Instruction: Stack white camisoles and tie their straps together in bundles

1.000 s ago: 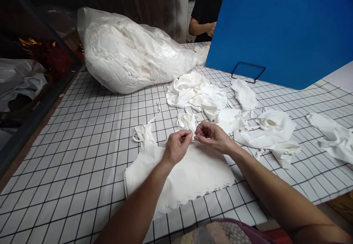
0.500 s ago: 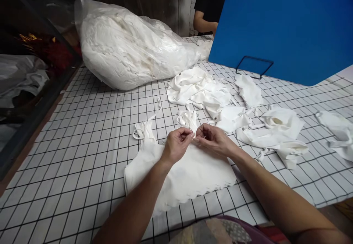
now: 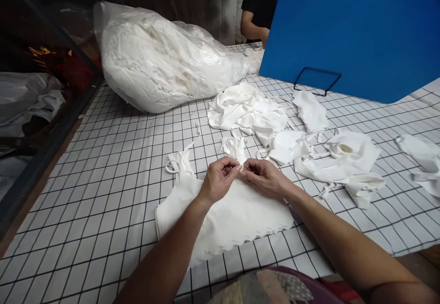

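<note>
— Gridded black-and-white table covering (image 3: pixel 103 180) is spreading under everything. What's lying around the hands?

— At eleven o'clock a clear plastic bag (image 3: pixel 161 65) stuffed with white cloth is sitting; at one o'clock a blue board (image 3: pixel 350 29) is standing on a black wire stand (image 3: pixel 318 81), and a person in a black top (image 3: pixel 259 1) is standing behind it. Nothing is blocking the hands.

— How many loose pieces?

— Roughly five loose white fabric pieces (image 3: pixel 247 111) are lying from twelve to three o'clock; one flat stack of white cloth (image 3: pixel 223 212) is lying under the wrists.

— And the hands?

— Left hand (image 3: pixel 218 180) and right hand (image 3: pixel 266 178) are meeting at the stack's far edge, fingers curled, pinching a small white strap (image 3: pixel 242 168) between the fingertips. A bundle of white straps (image 3: pixel 233 148) is lying just beyond. The stack's long axis is running nine to three, its scalloped edge facing six o'clock.
</note>
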`<state>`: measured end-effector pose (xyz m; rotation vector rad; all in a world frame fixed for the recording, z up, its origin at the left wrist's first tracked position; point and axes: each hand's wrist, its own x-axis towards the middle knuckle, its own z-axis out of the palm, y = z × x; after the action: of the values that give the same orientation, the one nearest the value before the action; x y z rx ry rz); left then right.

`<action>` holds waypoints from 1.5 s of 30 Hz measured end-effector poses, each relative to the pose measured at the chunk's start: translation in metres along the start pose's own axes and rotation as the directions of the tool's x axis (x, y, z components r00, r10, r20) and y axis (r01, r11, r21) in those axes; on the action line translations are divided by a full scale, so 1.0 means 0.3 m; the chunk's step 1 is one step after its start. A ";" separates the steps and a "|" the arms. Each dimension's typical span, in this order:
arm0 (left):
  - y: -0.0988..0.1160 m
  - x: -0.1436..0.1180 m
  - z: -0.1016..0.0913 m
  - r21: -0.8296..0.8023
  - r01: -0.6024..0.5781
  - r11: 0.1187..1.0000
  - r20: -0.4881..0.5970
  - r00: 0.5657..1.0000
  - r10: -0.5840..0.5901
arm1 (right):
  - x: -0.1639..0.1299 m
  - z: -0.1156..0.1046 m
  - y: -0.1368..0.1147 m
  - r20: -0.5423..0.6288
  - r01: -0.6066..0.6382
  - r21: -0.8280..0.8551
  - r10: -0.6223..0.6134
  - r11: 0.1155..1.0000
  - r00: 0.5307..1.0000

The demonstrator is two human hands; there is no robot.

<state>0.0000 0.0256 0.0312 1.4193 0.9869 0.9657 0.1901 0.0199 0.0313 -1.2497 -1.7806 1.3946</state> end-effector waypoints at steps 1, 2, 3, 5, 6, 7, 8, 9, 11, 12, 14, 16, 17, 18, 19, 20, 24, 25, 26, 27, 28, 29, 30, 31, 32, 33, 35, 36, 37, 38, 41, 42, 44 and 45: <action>0.004 0.000 -0.001 0.022 0.001 1.000 -0.007 1.000 -0.001 | -0.002 -0.001 -0.002 -0.012 0.004 -0.006 -0.005 1.000 1.000; 0.010 -0.001 -0.005 0.053 0.011 0.999 -0.004 1.000 -0.011 | -0.003 -0.002 -0.006 -0.023 0.008 -0.015 -0.009 1.000 1.000; 0.017 -0.003 -0.011 0.096 0.031 0.995 0.011 0.999 -0.032 | -0.005 -0.005 -0.009 -0.034 0.010 -0.024 -0.011 1.000 0.999; 0.035 -0.008 -0.030 0.222 0.085 0.971 0.078 0.991 -0.105 | -0.009 -0.011 -0.015 -0.045 0.006 -0.029 -0.007 1.000 0.999; 0.045 -0.011 -0.041 0.301 0.104 0.948 0.119 0.982 -0.146 | -0.010 -0.013 -0.016 -0.044 0.001 -0.023 -0.002 1.000 0.999; 0.055 -0.015 -0.052 0.382 0.109 0.918 0.155 0.971 -0.180 | -0.010 -0.016 -0.016 -0.037 -0.005 -0.015 0.004 1.000 0.999; 0.064 -0.019 -0.061 0.456 0.102 0.884 0.181 0.962 -0.204 | -0.010 -0.017 -0.014 -0.025 -0.011 -0.007 0.011 1.000 1.000; 0.072 -0.022 -0.067 0.518 0.088 0.851 0.195 0.956 -0.218 | -0.009 -0.018 -0.012 -0.009 -0.019 -0.001 0.019 1.000 1.000; 0.083 -0.026 -0.069 0.600 0.066 0.797 0.206 0.950 -0.234 | -0.006 -0.018 -0.005 0.025 -0.035 0.000 0.035 0.999 0.999; 0.084 -0.026 -0.066 0.623 0.066 0.780 0.207 0.947 -0.246 | -0.005 -0.018 -0.001 0.039 -0.039 -0.001 0.039 0.999 0.998; 0.080 -0.025 -0.055 0.642 0.084 0.762 0.202 0.940 -0.274 | -0.001 -0.018 0.005 0.057 -0.035 -0.004 0.035 0.999 0.998; 0.071 -0.024 -0.044 0.629 0.110 0.770 0.196 0.936 -0.294 | 0.001 -0.020 0.010 0.064 -0.021 -0.005 0.021 1.000 0.998; 0.066 -0.023 -0.040 0.612 0.124 0.781 0.194 0.934 -0.301 | 0.002 -0.021 0.011 0.067 -0.015 -0.005 0.015 1.000 0.998; 0.061 -0.023 -0.037 0.590 0.136 0.796 0.196 0.932 -0.305 | 0.002 -0.022 0.013 0.071 -0.008 -0.005 0.008 1.000 0.997; 0.056 -0.023 -0.035 0.566 0.146 0.811 0.200 0.930 -0.308 | 0.003 -0.024 0.015 0.077 0.000 -0.007 0.000 1.000 0.997; 0.051 -0.024 -0.035 0.543 0.157 0.825 0.204 0.929 -0.310 | 0.003 -0.026 0.016 0.083 0.010 -0.009 -0.009 1.000 0.996; 0.040 -0.025 -0.037 0.466 0.183 0.866 0.203 0.930 -0.306 | 0.002 -0.036 0.016 0.116 0.043 -0.031 -0.039 0.999 0.993; 0.038 -0.025 -0.038 0.451 0.189 0.872 0.199 0.931 -0.305 | 0.002 -0.040 0.016 0.125 0.047 -0.034 -0.043 0.998 0.991; 0.035 -0.024 -0.039 0.438 0.196 0.878 0.194 0.932 -0.305 | 0.001 -0.043 0.016 0.135 0.052 -0.035 -0.046 0.998 0.990; 0.033 -0.024 -0.040 0.427 0.202 0.882 0.191 0.933 -0.306 | 0.001 -0.046 0.015 0.144 0.057 -0.035 -0.051 0.998 0.988; 0.030 -0.023 -0.041 0.416 0.207 0.885 0.189 0.933 -0.308 | 0.001 -0.049 0.016 0.155 0.064 -0.034 -0.058 0.997 0.986; 0.027 -0.022 -0.042 0.407 0.211 0.889 0.189 0.933 -0.308 | 0.001 -0.051 0.016 0.164 0.072 -0.034 -0.066 0.997 0.984; 0.024 -0.022 -0.043 0.399 0.211 0.892 0.189 0.933 -0.305 | 0.000 -0.052 0.016 0.172 0.079 -0.035 -0.072 0.996 0.982; 0.021 -0.021 -0.043 0.391 0.209 0.896 0.192 0.934 -0.302 | 0.000 -0.052 0.016 0.176 0.085 -0.038 -0.077 0.996 0.981; 0.019 -0.021 -0.044 0.385 0.207 0.899 0.193 0.935 -0.298 | 0.000 -0.051 0.016 0.175 0.087 -0.040 -0.079 0.995 0.981; 0.016 -0.021 -0.044 0.379 0.205 0.903 0.193 0.936 -0.294 | 0.001 -0.050 0.016 0.168 0.084 -0.040 -0.076 0.996 0.983; 0.013 -0.022 -0.043 0.370 0.203 0.907 0.191 0.938 -0.288 | 0.001 -0.048 0.015 0.142 0.068 -0.039 -0.062 0.997 0.988; 0.012 -0.022 -0.043 0.368 0.204 0.907 0.189 0.939 -0.288 | 0.001 -0.047 0.014 0.130 0.061 -0.040 -0.056 0.997 0.990; 0.011 -0.022 -0.042 0.368 0.207 0.907 0.187 0.939 -0.290 | 0.001 -0.046 0.014 0.124 0.060 -0.047 -0.054 0.997 0.991; 0.011 -0.022 -0.042 0.368 0.209 0.906 0.186 0.938 -0.292 | 0.001 -0.046 0.014 0.124 0.064 -0.058 -0.057 0.996 0.991; 0.012 -0.021 -0.041 0.372 0.214 0.903 0.182 0.937 -0.297 | 0.001 -0.049 0.017 0.146 0.101 -0.099 -0.086 0.990 0.986; 0.012 -0.021 -0.041 0.376 0.213 0.902 0.182 0.937 -0.297 | 0.001 -0.050 0.018 0.151 0.111 -0.109 -0.094 0.988 0.984; 0.013 -0.021 -0.040 0.385 0.215 0.898 0.181 0.936 -0.301 | 0.000 -0.052 0.019 0.154 0.123 -0.124 -0.103 0.985 0.983; 0.013 -0.021 -0.040 0.388 0.217 0.896 0.181 0.935 -0.305 | 0.000 -0.052 0.019 0.152 0.126 -0.130 -0.106 0.983 0.983</action>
<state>-0.0130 0.0231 0.0355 1.6096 1.1798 0.4105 0.2050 0.0268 0.0309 -1.1175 -2.0468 1.3445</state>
